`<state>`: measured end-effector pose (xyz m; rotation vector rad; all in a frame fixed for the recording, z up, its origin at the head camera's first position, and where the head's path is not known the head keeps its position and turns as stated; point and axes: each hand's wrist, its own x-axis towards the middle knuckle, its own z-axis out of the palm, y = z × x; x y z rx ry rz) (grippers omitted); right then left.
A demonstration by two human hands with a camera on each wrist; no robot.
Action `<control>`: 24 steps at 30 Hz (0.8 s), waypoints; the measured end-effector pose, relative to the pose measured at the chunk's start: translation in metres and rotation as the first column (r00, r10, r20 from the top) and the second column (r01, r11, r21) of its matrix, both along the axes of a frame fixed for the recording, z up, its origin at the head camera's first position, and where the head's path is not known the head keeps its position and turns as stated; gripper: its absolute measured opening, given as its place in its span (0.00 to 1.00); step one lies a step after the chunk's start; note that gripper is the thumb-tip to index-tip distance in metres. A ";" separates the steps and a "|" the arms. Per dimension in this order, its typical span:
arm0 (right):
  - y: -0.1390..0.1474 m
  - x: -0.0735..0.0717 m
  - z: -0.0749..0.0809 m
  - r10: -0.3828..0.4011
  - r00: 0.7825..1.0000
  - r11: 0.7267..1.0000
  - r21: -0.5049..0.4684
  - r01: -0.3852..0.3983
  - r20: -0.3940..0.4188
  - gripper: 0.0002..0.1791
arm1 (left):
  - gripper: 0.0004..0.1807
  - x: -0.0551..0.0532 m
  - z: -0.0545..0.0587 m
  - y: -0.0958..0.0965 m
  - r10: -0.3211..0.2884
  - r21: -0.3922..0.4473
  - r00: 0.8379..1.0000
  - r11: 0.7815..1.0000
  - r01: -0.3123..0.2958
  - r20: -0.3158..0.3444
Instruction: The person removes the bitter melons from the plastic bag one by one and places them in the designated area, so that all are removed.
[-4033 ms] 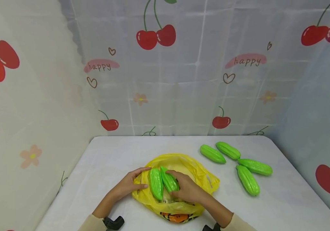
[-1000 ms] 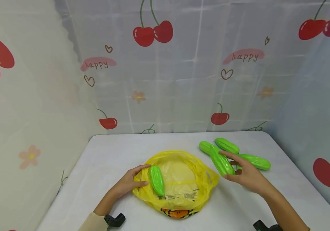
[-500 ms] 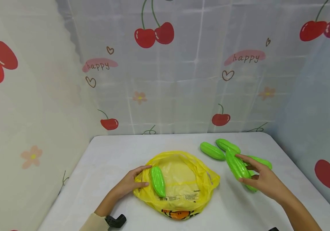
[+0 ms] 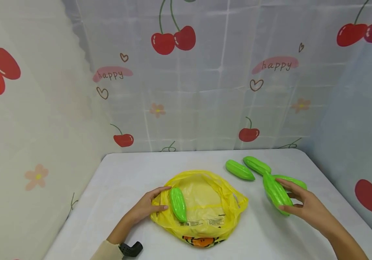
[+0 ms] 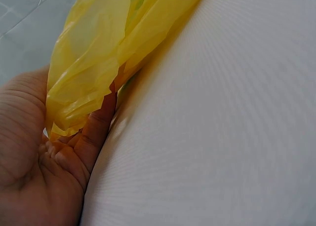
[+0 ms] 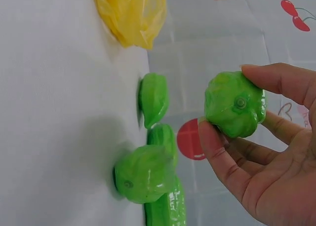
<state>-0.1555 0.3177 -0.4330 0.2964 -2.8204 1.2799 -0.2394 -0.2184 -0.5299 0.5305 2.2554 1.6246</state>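
My right hand point(image 4: 311, 207) pinches a glossy green ridged gourd point(image 4: 274, 189) between thumb and fingers. In the right wrist view the held gourd point(image 6: 232, 102) is raised off the white surface, apart from another gourd point(image 6: 145, 174) lying there. From the head it overlaps that one and hides most of it. My left hand point(image 4: 145, 205) grips the left rim of an open yellow plastic bag point(image 4: 205, 191). The bag's crumpled edge point(image 5: 84, 73) passes between thumb and fingers in the left wrist view. One green gourd point(image 4: 178, 204) lies inside the bag, near the left hand.
Several more gourds lie at the back right of the white table point(image 4: 133, 173), among them a left one point(image 4: 239, 169), a rear one point(image 4: 255, 164) and one partly behind the right hand point(image 4: 294, 180). A cherry-print curtain point(image 4: 205, 108) encloses the table behind and at the sides.
Four seconds ago the right hand was on one of two gourds in the bag. It has carried that gourd out and rightward, lately over the others. The left hand stays at the rim.
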 end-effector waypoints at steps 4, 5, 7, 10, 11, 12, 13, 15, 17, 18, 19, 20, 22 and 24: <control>0.012 0.003 -0.004 -0.007 1.000 1.000 0.009 0.008 -0.009 0.46 | 0.39 0.001 0.000 0.000 0.002 -0.002 1.000 1.000 -0.002 -0.008; 0.015 0.004 -0.005 -0.006 1.000 1.000 -0.001 0.006 -0.010 0.45 | 0.39 0.001 0.000 0.001 0.000 -0.001 1.000 1.000 0.000 -0.010; 0.020 0.006 -0.007 -0.006 1.000 1.000 -0.013 0.005 -0.024 0.45 | 0.39 0.001 0.000 0.000 -0.001 0.001 1.000 1.000 0.001 -0.015; 0.029 0.008 -0.010 0.002 0.999 0.999 -0.037 -0.004 -0.043 0.44 | 0.39 0.001 0.001 0.000 -0.002 0.005 1.000 1.000 0.002 -0.018; 0.031 0.008 -0.012 0.001 0.999 0.999 -0.041 -0.002 -0.044 0.43 | 0.39 0.001 0.001 0.000 -0.002 0.007 1.000 1.000 0.003 -0.017; 0.034 0.009 -0.013 -0.003 0.999 0.999 -0.036 0.002 -0.048 0.43 | 0.39 0.001 0.001 0.000 -0.002 0.007 1.000 1.000 0.003 -0.017; 0.036 0.009 -0.014 -0.007 0.999 0.999 -0.033 0.006 -0.043 0.43 | 0.39 0.001 0.001 0.000 -0.003 0.010 1.000 1.000 0.003 -0.016; 0.040 0.010 -0.016 -0.019 0.999 1.000 -0.020 0.019 -0.031 0.44 | 0.39 0.001 0.001 0.000 -0.003 0.012 1.000 1.000 0.003 -0.014; 0.044 0.011 -0.019 -0.032 0.999 0.999 -0.009 0.032 -0.014 0.44 | 0.39 0.001 0.002 0.000 -0.006 0.016 1.000 1.000 0.006 -0.009; 0.046 0.011 -0.020 -0.036 0.999 0.999 -0.005 0.036 -0.003 0.44 | 0.39 0.001 0.002 0.000 -0.008 0.018 1.000 1.000 0.008 -0.007; 0.048 0.011 -0.021 -0.039 0.999 0.999 -0.004 0.039 0.010 0.44 | 0.39 0.001 0.002 0.000 -0.009 0.020 1.000 1.000 0.009 -0.007; 0.050 0.011 -0.022 -0.041 0.999 0.999 0.001 0.041 0.019 0.44 | 0.39 0.001 0.002 0.000 -0.009 0.019 1.000 1.000 0.009 -0.007; 0.054 0.011 -0.024 -0.045 0.998 0.999 0.007 0.045 0.036 0.44 | 0.39 0.002 0.003 0.000 -0.009 0.020 1.000 1.000 0.009 -0.007; 0.058 0.010 -0.026 -0.050 0.998 0.999 0.018 0.049 0.050 0.44 | 0.39 0.002 0.003 0.000 -0.009 0.019 1.000 1.000 0.009 -0.008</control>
